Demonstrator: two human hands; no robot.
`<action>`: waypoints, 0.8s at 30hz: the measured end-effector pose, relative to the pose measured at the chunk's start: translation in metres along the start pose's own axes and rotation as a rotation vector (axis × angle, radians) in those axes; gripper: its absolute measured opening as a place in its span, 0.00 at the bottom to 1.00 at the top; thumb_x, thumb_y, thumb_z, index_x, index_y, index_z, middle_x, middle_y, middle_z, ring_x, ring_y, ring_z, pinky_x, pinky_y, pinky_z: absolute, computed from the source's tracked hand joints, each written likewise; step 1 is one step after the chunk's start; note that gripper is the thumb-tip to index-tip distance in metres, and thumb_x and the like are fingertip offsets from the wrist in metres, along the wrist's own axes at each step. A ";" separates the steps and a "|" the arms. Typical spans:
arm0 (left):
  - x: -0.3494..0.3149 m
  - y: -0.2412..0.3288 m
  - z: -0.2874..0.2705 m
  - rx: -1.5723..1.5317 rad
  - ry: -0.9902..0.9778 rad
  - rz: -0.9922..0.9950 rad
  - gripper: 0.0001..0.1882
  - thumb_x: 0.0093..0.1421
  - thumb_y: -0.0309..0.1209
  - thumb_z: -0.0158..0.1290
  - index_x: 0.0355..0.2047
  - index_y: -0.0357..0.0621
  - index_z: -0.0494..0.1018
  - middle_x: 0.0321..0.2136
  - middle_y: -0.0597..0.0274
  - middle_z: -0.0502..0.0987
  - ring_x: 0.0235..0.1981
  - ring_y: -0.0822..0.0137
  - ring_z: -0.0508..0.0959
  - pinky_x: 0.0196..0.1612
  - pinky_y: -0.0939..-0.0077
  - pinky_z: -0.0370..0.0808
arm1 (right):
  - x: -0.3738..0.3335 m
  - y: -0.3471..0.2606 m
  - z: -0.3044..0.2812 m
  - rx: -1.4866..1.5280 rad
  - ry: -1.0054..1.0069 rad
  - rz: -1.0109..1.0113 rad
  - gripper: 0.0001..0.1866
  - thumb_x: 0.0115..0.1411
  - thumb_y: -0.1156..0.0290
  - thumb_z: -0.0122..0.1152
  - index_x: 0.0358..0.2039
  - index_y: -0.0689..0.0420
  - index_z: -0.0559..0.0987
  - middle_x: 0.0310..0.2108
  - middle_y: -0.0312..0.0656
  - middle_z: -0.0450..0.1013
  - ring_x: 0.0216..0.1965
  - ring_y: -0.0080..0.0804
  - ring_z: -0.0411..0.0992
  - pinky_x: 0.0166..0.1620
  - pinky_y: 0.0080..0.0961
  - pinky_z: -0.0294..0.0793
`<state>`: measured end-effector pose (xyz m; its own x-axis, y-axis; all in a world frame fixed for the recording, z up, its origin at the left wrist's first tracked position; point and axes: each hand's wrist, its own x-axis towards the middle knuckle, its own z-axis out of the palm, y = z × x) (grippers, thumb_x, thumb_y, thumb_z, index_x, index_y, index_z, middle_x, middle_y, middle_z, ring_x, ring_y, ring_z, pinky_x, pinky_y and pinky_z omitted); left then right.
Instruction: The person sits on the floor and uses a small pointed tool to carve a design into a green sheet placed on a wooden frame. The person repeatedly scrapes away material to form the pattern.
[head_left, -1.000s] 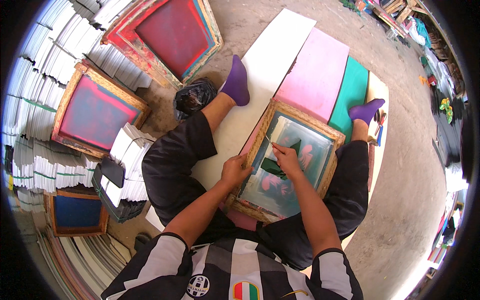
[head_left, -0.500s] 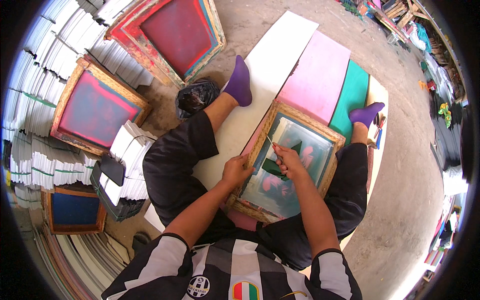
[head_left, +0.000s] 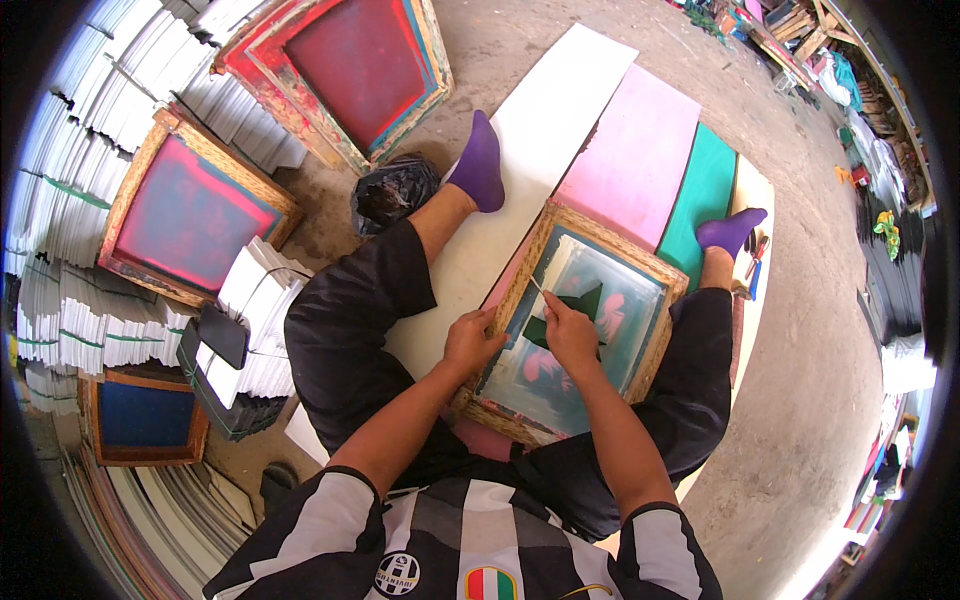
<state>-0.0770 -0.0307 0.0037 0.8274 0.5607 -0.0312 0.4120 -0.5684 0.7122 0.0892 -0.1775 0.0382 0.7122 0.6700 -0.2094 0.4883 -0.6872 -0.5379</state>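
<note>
A wood-framed printing screen [head_left: 655, 352] lies between my legs, its mesh marked with pale grey-blue and pink patches. My left hand [head_left: 474, 343] grips the left rail of the frame, fingertips curled over the wood. Above the mesh, my right hand [head_left: 571, 335] is closed round a slim tool with a thin, light shaft [head_left: 537, 285]. That shaft points up and left toward the frame's upper left part; the fingers cover its handle, and its exact kind cannot be made out. Dark green pointed shapes [head_left: 588, 303] show on the mesh beside and under this hand.
White [head_left: 545, 110], pink [head_left: 640, 140] and green [head_left: 690, 190] boards lie beneath the screen. Hand tools [head_left: 757, 262] rest by my right foot. More framed screens [head_left: 195, 225], a black plastic bag [head_left: 393, 190] and tied stacks of white sheets [head_left: 75, 225] stand at left.
My right hand has shifted slightly left and up over the mesh with the tool, and the red part of its handle is now hidden. The left hand stays on the frame.
</note>
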 end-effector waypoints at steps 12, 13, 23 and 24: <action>0.001 0.000 0.000 -0.003 0.014 0.021 0.32 0.50 0.37 0.68 0.54 0.34 0.77 0.37 0.45 0.81 0.39 0.47 0.82 0.46 0.58 0.79 | 0.003 -0.010 -0.003 -0.165 -0.013 -0.015 0.21 0.71 0.57 0.51 0.63 0.37 0.75 0.31 0.53 0.79 0.34 0.57 0.80 0.38 0.55 0.79; 0.001 -0.002 0.002 -0.002 0.030 0.037 0.32 0.50 0.37 0.68 0.54 0.34 0.77 0.37 0.45 0.81 0.39 0.47 0.82 0.46 0.58 0.79 | 0.003 -0.010 -0.003 -0.167 -0.014 -0.020 0.21 0.71 0.57 0.51 0.62 0.38 0.76 0.31 0.53 0.79 0.34 0.57 0.80 0.38 0.55 0.79; 0.003 -0.009 0.009 0.024 0.014 0.068 0.32 0.49 0.35 0.68 0.54 0.31 0.77 0.37 0.45 0.82 0.39 0.46 0.82 0.46 0.58 0.79 | 0.008 -0.018 -0.005 -0.317 -0.104 -0.056 0.22 0.71 0.61 0.50 0.64 0.42 0.74 0.30 0.54 0.79 0.35 0.56 0.81 0.40 0.54 0.80; 0.003 -0.011 0.009 0.034 0.014 0.073 0.32 0.49 0.35 0.68 0.54 0.31 0.77 0.37 0.45 0.82 0.39 0.46 0.82 0.46 0.58 0.79 | 0.011 -0.014 0.001 -0.273 -0.093 -0.069 0.22 0.71 0.61 0.49 0.64 0.42 0.74 0.30 0.54 0.79 0.35 0.56 0.81 0.40 0.54 0.80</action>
<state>-0.0753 -0.0285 -0.0108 0.8502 0.5256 0.0299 0.3638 -0.6276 0.6883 0.0897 -0.1607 0.0430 0.6296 0.7317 -0.2612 0.6605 -0.6811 -0.3160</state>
